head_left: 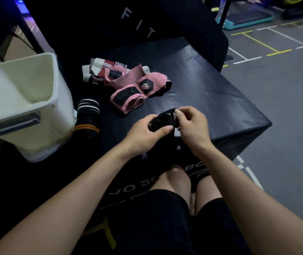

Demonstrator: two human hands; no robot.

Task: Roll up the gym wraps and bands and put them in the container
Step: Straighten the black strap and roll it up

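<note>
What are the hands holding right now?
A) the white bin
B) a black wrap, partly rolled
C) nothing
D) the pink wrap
B: the left hand and right hand both pinch a black wrap that is partly rolled, while the pink wrap lies apart on the pad and the white bin stands untouched at the left.

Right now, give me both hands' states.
Left hand: grips the black wrap roll.
Right hand: pinches the same roll's top edge.
</note>
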